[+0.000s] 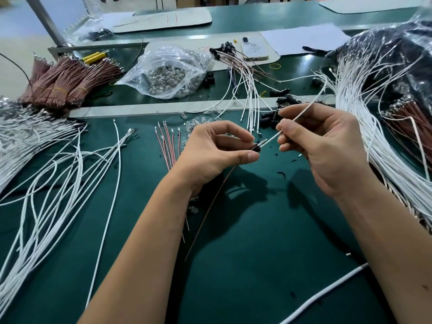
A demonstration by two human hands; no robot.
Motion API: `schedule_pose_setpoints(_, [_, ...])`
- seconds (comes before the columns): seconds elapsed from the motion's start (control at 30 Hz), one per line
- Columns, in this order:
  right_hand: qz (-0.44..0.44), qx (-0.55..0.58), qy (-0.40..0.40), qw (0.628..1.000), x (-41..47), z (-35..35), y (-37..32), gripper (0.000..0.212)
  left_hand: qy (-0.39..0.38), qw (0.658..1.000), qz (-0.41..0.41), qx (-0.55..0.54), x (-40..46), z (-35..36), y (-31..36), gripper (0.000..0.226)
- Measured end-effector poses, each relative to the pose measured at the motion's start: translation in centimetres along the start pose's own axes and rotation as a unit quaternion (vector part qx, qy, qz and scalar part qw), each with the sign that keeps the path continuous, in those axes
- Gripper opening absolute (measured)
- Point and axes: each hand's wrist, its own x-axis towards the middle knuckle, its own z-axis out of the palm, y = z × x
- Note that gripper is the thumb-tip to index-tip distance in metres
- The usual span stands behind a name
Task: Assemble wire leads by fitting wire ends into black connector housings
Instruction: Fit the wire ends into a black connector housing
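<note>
Loose white wires fan across the left of the frame, unfitted. At centre, the left hand pinches a black housing; the right hand pinches a white wire, its metal tip at the housing's mouth (not seated, I judge). Finished leads lie at upper centre. No writing is readable.

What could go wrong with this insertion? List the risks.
1. The white wire is pinched by the right hand back from its metal terminal, so the tip may bend or miss the black housing.
2. The left hand grips the housing only by the fingertips; a push could twist it loose.
</note>
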Motion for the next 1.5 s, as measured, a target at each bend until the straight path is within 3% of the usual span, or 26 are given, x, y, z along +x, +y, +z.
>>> schedule_pose_setpoints(0.23, [0.024, -0.012, 0.005, 1.000, -0.2, 0.5, 0.1, 0.006, -0.001, 1.000, -0.002, -0.007, 0.0, 0.0, -0.1, 0.025])
schedule_pose_setpoints(0.47, [0.090, 0.070, 0.024, 0.993, -0.2, 0.4, -0.1, 0.015, 0.012, 1.000, 0.003, -0.019, 0.1, 0.1, -0.1, 0.020])
schedule_pose_setpoints(0.57, [0.077, 0.022, 0.035, 0.996, -0.3, 0.4, 0.1, 0.007, 0.023, 0.999, 0.014, -0.026, 0.1, 0.2, -0.1, 0.020])
schedule_pose_setpoints(0.73, [0.079, 0.040, 0.055, 0.995, -0.3, 0.8, 0.1, 0.012, 0.024, 0.999, 0.033, -0.006, 0.1, 0.5, 0.0, 0.019])
schedule_pose_setpoints(0.9, [0.049, -0.014, 0.077, 0.996, -0.4, 1.0, 0.5, 0.012, 0.065, 0.995, 0.064, -0.028, 0.3, 0.6, 0.0, 0.018])
schedule_pose_setpoints(1.07, [0.062, 0.033, 0.054, 0.996, -0.6, 1.5, 0.3, 0.006, 0.059, 0.997, 0.053, -0.002, 0.4, 1.0, -0.2, 0.015])
schedule_pose_setpoints(1.3, [0.044, -0.029, 0.066, 0.996, -0.4, 1.0, 0.3, 0.009, 0.054, 0.997, 0.032, -0.038, 0.3, 0.8, -0.4, 0.026])
schedule_pose_setpoints(1.5, [0.076, -0.017, 0.071, 0.994, -0.2, 0.6, 0.2, 0.012, 0.074, 0.997, 0.021, -0.022, 0.3, 0.6, -0.4, 0.026])
